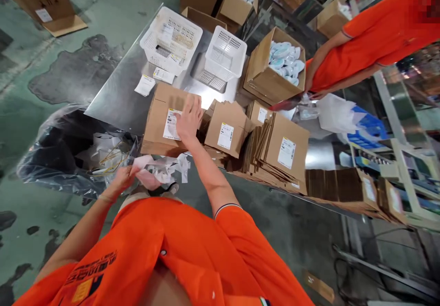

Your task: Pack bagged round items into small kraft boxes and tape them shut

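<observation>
1. Right hand (188,121): open, fingers spread, laid flat on a brown cardboard carton (156,113) beside its white-and-yellow label (171,125). No grip is evident. The carton lies at the near edge of the stainless steel table (113,99).
2. Left hand (120,180): fingers closed on a crumpled pink-and-white wrap (161,170), which extends toward the right hand, above the black bin liner (51,159). The liner contains white scraps and yellow cord.
3. Handling assessment: the carton appears light, stiff and folded flat, so its side edges offer the surest hold, with a flat palm adequate for steadying. The wrap appears soft, light and easily torn; a gathered pinch is suitable.
4. Surroundings: a stack of flattened labelled cartons (283,152) lies right of the right hand. Two white plastic baskets (172,40) and an open carton of blue-and-white packets (275,65) stand farther along the table.
5. A co-worker in an orange shirt (371,35) stands beyond that open carton.
</observation>
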Demonstrator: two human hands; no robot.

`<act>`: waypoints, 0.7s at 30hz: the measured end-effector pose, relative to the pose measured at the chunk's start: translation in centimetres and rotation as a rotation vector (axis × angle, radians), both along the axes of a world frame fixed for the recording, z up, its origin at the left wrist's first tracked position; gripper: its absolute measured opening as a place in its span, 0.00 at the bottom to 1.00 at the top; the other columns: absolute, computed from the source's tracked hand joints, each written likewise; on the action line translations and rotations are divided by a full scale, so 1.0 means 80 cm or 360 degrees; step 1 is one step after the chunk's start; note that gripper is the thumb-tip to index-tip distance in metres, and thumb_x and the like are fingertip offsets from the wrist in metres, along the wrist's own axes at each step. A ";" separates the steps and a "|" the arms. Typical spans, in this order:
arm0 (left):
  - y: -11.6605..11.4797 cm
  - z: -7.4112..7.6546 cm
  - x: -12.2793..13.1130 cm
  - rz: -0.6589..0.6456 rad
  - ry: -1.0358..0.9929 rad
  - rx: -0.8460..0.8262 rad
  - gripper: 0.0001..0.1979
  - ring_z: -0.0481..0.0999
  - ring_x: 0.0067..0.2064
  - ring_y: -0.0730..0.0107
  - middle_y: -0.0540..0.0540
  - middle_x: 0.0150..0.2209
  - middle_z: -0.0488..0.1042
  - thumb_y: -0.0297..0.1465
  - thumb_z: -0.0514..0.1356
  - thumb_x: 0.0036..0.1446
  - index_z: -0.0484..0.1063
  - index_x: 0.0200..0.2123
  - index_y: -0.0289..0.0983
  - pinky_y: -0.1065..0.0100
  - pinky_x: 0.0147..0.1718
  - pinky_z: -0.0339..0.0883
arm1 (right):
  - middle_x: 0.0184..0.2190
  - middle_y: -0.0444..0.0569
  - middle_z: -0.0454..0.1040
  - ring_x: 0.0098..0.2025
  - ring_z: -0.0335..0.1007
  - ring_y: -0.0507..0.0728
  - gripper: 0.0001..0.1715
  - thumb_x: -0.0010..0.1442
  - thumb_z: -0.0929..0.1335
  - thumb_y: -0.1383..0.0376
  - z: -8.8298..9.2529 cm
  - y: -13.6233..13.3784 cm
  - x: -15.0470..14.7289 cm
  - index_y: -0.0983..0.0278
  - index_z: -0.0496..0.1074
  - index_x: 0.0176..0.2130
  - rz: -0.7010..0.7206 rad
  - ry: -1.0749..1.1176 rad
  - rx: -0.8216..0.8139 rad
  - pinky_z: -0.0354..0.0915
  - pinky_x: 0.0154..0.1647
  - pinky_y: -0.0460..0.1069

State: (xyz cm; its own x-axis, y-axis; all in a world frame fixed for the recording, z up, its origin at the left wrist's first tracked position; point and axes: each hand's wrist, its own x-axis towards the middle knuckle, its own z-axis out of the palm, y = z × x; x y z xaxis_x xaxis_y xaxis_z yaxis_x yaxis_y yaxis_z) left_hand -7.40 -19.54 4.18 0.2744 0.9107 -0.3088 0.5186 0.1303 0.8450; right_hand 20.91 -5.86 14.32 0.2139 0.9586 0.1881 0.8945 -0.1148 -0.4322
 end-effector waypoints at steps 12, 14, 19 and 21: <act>0.075 0.085 0.049 0.0387 -0.0109 0.0393 0.40 0.67 0.22 0.65 0.54 0.23 0.73 0.28 0.65 0.47 0.77 0.67 0.35 0.67 0.26 0.61 | 0.80 0.80 0.51 0.84 0.45 0.76 0.48 0.79 0.61 0.44 -0.017 -0.029 0.091 0.77 0.58 0.77 -0.0118 0.0075 -0.0173 0.46 0.82 0.75; 0.083 0.087 0.064 0.0439 -0.0188 0.0360 0.37 0.67 0.23 0.66 0.54 0.22 0.71 0.26 0.65 0.44 0.82 0.62 0.34 0.67 0.28 0.63 | 0.76 0.81 0.59 0.80 0.55 0.76 0.42 0.79 0.61 0.46 -0.027 -0.043 0.104 0.76 0.64 0.73 -0.0249 0.0183 -0.0164 0.55 0.79 0.74; 0.058 0.089 0.097 0.0304 -0.0292 0.0215 0.32 0.76 0.33 0.59 0.49 0.28 0.78 0.27 0.68 0.46 0.85 0.58 0.34 0.63 0.41 0.72 | 0.57 0.68 0.80 0.63 0.77 0.70 0.27 0.76 0.64 0.52 -0.047 -0.070 0.104 0.68 0.74 0.61 -0.0350 0.0520 -0.0187 0.71 0.68 0.65; 0.043 0.090 0.102 0.0283 -0.0502 0.0174 0.33 0.78 0.36 0.60 0.47 0.34 0.81 0.31 0.70 0.49 0.82 0.61 0.36 0.64 0.42 0.74 | 0.58 0.65 0.81 0.62 0.78 0.68 0.26 0.77 0.63 0.55 -0.033 -0.080 0.133 0.66 0.74 0.64 -0.0500 0.0519 -0.0162 0.73 0.66 0.61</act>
State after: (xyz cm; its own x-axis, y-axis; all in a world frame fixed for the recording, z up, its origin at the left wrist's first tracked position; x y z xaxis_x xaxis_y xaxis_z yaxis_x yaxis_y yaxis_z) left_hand 0.76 -16.12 11.34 0.1752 0.9756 -0.1326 0.2082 0.0949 0.9735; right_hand 31.54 -12.29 11.67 0.5292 0.8480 -0.0287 0.6289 -0.4147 -0.6576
